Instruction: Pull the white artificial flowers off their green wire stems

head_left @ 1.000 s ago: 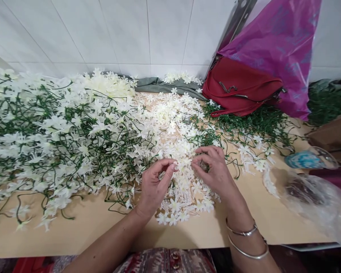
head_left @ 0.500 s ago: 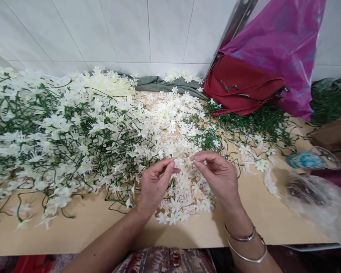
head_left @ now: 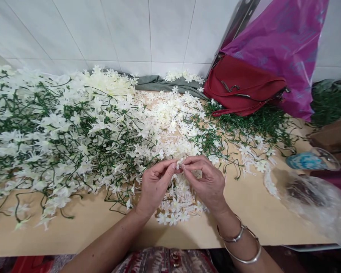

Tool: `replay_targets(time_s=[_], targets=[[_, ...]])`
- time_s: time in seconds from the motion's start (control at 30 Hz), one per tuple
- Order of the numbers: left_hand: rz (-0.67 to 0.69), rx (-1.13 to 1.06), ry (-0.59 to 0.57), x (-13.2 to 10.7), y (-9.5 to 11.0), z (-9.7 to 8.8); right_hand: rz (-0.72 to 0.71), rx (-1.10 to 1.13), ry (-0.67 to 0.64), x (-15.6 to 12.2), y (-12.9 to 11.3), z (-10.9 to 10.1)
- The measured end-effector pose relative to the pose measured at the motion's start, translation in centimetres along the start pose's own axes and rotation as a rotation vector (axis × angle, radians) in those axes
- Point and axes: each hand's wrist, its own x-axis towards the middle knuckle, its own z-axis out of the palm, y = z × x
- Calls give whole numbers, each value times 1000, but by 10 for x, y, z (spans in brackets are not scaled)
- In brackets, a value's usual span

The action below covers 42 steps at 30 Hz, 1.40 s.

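My left hand (head_left: 156, 184) pinches a small white artificial flower (head_left: 180, 162) between thumb and forefinger, low over the table. Right against it, my right hand (head_left: 207, 180) has thumb and forefinger closed at the flower, on what looks like a thin white stamen piece, mostly hidden by the fingertips. Under and behind both hands spread loose white flower heads (head_left: 173, 108) and pale stamen strands. To the left lies a large heap of assembled white flowers (head_left: 57, 125) on green stems.
Green stems (head_left: 250, 123) lie on the wooden table (head_left: 252, 212) under a red bag (head_left: 241, 85). A purple plastic bag (head_left: 284, 45) hangs behind it. At the right are a clear plastic bag (head_left: 321, 204) and a blue-and-white item (head_left: 307, 160). A tiled wall (head_left: 125, 30) closes off the back.
My right hand has moved left, so its fingertips now meet those of my left hand at the flower. The left hand has stayed almost in place.
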Motion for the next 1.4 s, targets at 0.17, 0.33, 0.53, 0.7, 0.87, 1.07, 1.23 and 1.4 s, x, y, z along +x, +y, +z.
replay_targets(time_s=[0.17, 0.33, 0.53, 0.7, 0.87, 1.07, 1.23, 1.4], targets=[[-13, -9, -14, 1, 2, -1, 36, 19, 52, -4, 0, 6], [-24, 22, 1, -1, 0, -1, 92, -12, 88, -7, 0, 9], [-34, -33, -34, -1, -3, 2, -64, -129, 95, -4, -4, 11], [8, 19, -32, -2, 0, 4, -181, -249, 106, -4, -5, 10], [-48, -35, 14, 3, 3, 3, -203, -277, 55, -6, -3, 11], [-96, -124, 5, 4, 4, 4, -82, -196, 122, -6, -6, 15], [-153, -215, -2, 3, 4, 7, -116, -186, 141, -5, -7, 14], [-126, -180, -27, 4, 1, 5, -96, -168, 135, -5, -5, 15]])
